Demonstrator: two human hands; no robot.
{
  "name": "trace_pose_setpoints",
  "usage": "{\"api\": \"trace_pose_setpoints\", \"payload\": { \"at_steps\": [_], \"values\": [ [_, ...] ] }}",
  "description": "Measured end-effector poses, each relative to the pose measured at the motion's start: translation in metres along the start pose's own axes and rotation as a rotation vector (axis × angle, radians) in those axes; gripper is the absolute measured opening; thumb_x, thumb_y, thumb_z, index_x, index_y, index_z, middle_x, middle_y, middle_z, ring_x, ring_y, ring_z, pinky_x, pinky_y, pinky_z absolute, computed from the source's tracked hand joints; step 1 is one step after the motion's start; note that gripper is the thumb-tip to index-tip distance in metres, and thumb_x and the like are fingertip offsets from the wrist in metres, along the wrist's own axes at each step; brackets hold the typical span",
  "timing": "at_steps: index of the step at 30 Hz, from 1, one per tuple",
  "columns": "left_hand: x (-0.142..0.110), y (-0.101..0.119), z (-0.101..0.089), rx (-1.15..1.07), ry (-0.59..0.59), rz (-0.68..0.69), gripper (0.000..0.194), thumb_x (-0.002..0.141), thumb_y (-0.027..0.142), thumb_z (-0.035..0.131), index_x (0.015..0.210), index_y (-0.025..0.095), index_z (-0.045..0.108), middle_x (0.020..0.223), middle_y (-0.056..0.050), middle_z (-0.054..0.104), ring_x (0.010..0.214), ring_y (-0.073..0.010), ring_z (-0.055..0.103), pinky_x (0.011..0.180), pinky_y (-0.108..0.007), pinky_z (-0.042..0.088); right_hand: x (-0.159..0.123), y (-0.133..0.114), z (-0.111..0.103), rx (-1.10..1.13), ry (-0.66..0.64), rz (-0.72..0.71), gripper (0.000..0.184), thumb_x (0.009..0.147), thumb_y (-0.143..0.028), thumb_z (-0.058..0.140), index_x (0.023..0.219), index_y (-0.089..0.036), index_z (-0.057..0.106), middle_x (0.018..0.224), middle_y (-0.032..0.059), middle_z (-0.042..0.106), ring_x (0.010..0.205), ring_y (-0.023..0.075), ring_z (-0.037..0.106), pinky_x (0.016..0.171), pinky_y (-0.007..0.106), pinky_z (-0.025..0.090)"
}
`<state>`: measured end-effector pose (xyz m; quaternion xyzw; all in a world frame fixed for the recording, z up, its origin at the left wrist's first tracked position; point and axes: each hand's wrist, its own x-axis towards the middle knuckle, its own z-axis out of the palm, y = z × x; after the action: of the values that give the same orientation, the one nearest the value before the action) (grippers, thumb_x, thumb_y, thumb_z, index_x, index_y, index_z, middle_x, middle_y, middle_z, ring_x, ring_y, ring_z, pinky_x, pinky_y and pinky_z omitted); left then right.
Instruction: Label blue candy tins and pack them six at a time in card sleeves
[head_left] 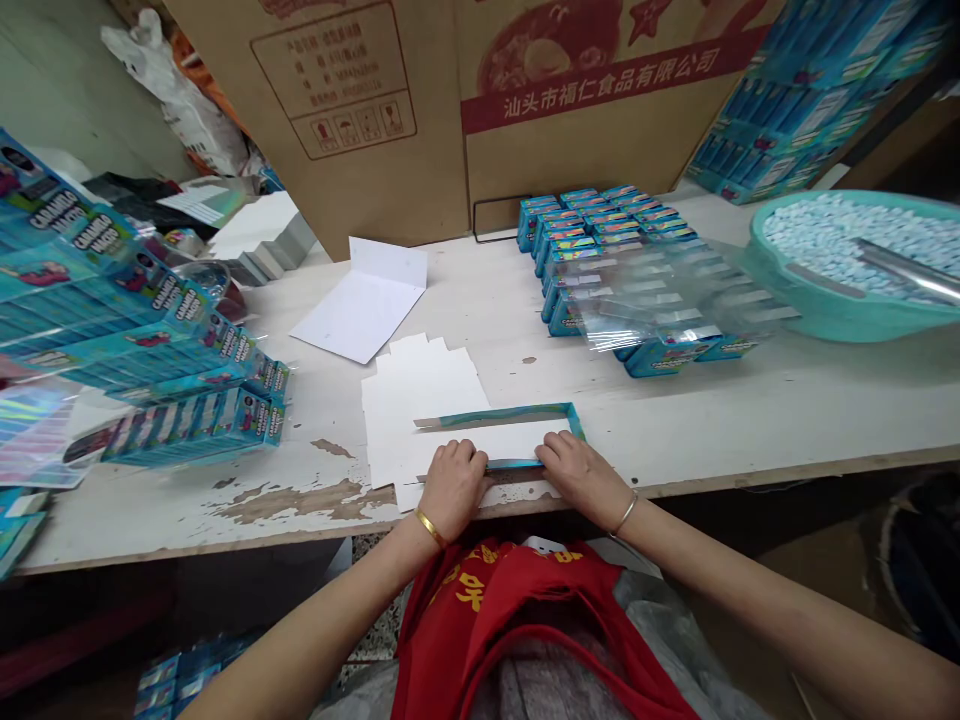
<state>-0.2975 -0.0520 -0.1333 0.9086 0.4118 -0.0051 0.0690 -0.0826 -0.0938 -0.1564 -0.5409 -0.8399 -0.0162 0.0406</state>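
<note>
Both hands work at a cardboard box blank near the table's front edge. White inside and blue outside, it has its long sides and right end folded up. My left hand is closed on the near side, toward its left part. My right hand grips the same side close to the right corner, fingers bent over the edge. What the thumbs do is hidden. Beneath and to the left lie flat white card blanks. A creased white card rests farther back.
Stacked blue candy boxes stand on the left. Rows of small blue boxes, partly under clear plastic sleeves, stand back right. A turquoise basin of small pale wrapped pieces holds a metal scoop. Large cartons close off the back.
</note>
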Motion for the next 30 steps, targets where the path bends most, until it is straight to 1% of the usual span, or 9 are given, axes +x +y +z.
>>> {"api": "trace_pose_setpoints", "payload": {
  "at_steps": [3, 7, 11, 14, 17, 20, 24, 27, 30],
  "values": [
    [0.006, -0.004, -0.002, -0.069, -0.112, -0.002, 0.016, 0.085, 0.031, 0.060, 0.090, 0.016, 0.059, 0.094, -0.009, 0.059, 0.089, -0.0242, 0.052, 0.077, -0.038, 0.039, 0.003, 0.001, -0.004, 0.036, -0.076, 0.004, 0.009, 0.083, -0.008, 0.055, 0.082, -0.016, 0.058, 0.086, 0.0094, 0.056, 0.083, 0.0247, 0.050, 0.070, 0.034, 0.040],
    [0.018, -0.016, -0.007, -0.194, -0.183, 0.038, 0.021, 0.085, 0.039, 0.059, 0.086, 0.018, 0.062, 0.094, -0.007, 0.058, 0.094, -0.0243, 0.049, 0.081, -0.040, 0.035, 0.011, 0.004, -0.011, 0.123, -0.202, 0.052, 0.007, 0.086, -0.016, 0.056, 0.083, -0.015, 0.061, 0.089, 0.0099, 0.058, 0.088, 0.0241, 0.051, 0.074, 0.034, 0.039],
    [0.032, -0.030, -0.012, -0.279, -0.334, 0.109, 0.026, 0.087, 0.043, 0.053, 0.084, 0.020, 0.066, 0.099, -0.006, 0.053, 0.095, -0.0231, 0.044, 0.082, -0.040, 0.034, 0.023, 0.008, -0.022, 0.220, -0.365, 0.081, 0.018, 0.089, -0.029, 0.056, 0.082, -0.016, 0.065, 0.096, 0.0098, 0.059, 0.096, 0.0243, 0.050, 0.079, 0.034, 0.038],
    [0.039, -0.035, -0.016, -0.292, -0.431, 0.158, 0.033, 0.089, 0.046, 0.048, 0.078, 0.020, 0.066, 0.097, -0.005, 0.050, 0.093, -0.0219, 0.043, 0.084, -0.041, 0.033, 0.032, 0.013, -0.028, 0.268, -0.487, 0.062, 0.020, 0.088, -0.032, 0.057, 0.079, -0.017, 0.067, 0.098, 0.0095, 0.059, 0.099, 0.0247, 0.050, 0.082, 0.036, 0.037],
    [0.043, -0.031, -0.019, -0.234, -0.474, 0.149, 0.036, 0.090, 0.044, 0.045, 0.075, 0.020, 0.067, 0.098, -0.005, 0.050, 0.095, -0.0235, 0.043, 0.085, -0.044, 0.033, 0.038, 0.016, -0.030, 0.276, -0.531, 0.045, 0.021, 0.087, -0.033, 0.057, 0.078, -0.017, 0.068, 0.099, 0.0098, 0.061, 0.102, 0.0261, 0.051, 0.085, 0.038, 0.036],
    [0.041, -0.023, -0.020, -0.147, -0.456, 0.100, 0.037, 0.091, 0.043, 0.044, 0.075, 0.019, 0.067, 0.101, -0.007, 0.052, 0.099, -0.0265, 0.043, 0.085, -0.047, 0.034, 0.040, 0.015, -0.030, 0.262, -0.524, 0.024, 0.021, 0.086, -0.033, 0.058, 0.076, -0.017, 0.068, 0.098, 0.0101, 0.064, 0.102, 0.0272, 0.051, 0.084, 0.040, 0.035],
    [0.029, -0.007, -0.018, -0.074, -0.337, 0.042, 0.036, 0.092, 0.039, 0.044, 0.078, 0.015, 0.068, 0.100, -0.011, 0.057, 0.103, -0.0298, 0.046, 0.088, -0.049, 0.033, 0.044, 0.016, -0.031, 0.240, -0.519, -0.088, 0.022, 0.084, -0.034, 0.060, 0.074, -0.016, 0.067, 0.091, 0.0095, 0.067, 0.097, 0.0253, 0.054, 0.083, 0.039, 0.034],
    [0.020, 0.005, -0.017, -0.089, -0.278, 0.026, 0.035, 0.092, 0.039, 0.044, 0.082, 0.014, 0.066, 0.094, -0.011, 0.060, 0.098, -0.0285, 0.051, 0.086, -0.046, 0.036, 0.050, 0.029, -0.034, 0.157, -0.485, -0.188, 0.017, 0.084, -0.029, 0.060, 0.076, -0.016, 0.068, 0.088, 0.0088, 0.067, 0.095, 0.0237, 0.054, 0.083, 0.037, 0.033],
    [0.021, 0.005, -0.024, -0.186, -0.152, 0.079, 0.033, 0.091, 0.043, 0.047, 0.101, 0.016, 0.063, 0.098, -0.010, 0.060, 0.093, -0.0239, 0.055, 0.084, -0.040, 0.040, 0.050, 0.050, -0.043, -0.011, -0.375, -0.221, 0.008, 0.080, -0.018, 0.061, 0.076, -0.016, 0.068, 0.088, 0.0102, 0.066, 0.095, 0.0242, 0.053, 0.085, 0.039, 0.031]
  ]
}}
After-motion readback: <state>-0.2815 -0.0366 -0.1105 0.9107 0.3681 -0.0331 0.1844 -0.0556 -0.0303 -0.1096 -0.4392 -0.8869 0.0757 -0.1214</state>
